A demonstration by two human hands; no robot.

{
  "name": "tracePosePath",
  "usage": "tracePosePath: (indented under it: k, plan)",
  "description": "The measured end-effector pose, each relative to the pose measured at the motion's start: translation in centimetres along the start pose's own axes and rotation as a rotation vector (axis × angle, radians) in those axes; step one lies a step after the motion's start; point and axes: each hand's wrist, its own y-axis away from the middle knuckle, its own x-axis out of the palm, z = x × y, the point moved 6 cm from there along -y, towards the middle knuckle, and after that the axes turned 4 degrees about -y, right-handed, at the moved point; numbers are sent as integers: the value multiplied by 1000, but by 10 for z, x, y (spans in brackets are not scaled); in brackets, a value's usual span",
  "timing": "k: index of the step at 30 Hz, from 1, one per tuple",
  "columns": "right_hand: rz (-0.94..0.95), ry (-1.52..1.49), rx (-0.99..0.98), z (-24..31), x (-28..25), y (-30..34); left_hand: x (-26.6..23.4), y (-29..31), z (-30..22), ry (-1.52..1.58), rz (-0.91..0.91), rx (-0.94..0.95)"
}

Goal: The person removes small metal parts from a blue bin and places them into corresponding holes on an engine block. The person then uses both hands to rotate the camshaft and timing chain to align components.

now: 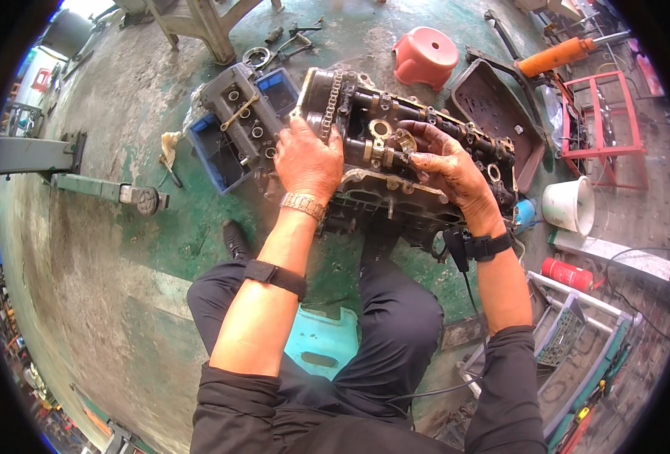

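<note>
A greasy engine (365, 189) stands before me, its top uncovered, with camshafts (395, 106) and a timing chain (333, 98) showing. My left hand (306, 160) grips the engine's left end beside the chain; its thumb is near the chain and some fingertips are hidden. Over the middle of the engine, my right hand (448, 168) has thumb and fingers closed on a small curved metal piece that looks like a camshaft bearing cap (405, 141). A ring-shaped metal opening (380, 130) lies just left of that piece.
Left of the engine, a valve cover (237, 106) with a wrench (240, 111) on it rests across blue bins (218, 163). A pink stool (426, 57), a dark drain pan (494, 98), a white bucket (568, 206) and a red cylinder (566, 273) stand around. A lift arm (100, 185) reaches in at left.
</note>
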Motion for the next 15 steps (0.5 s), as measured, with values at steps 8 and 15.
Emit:
tracePosePath:
  k: [8, 15]
  plan:
    - [-108, 491, -225, 17, -6, -20, 2, -1, 1, 1, -3, 4]
    - [-76, 1078, -453, 25, 18, -25, 0, -1, 0, 13, 16, -5]
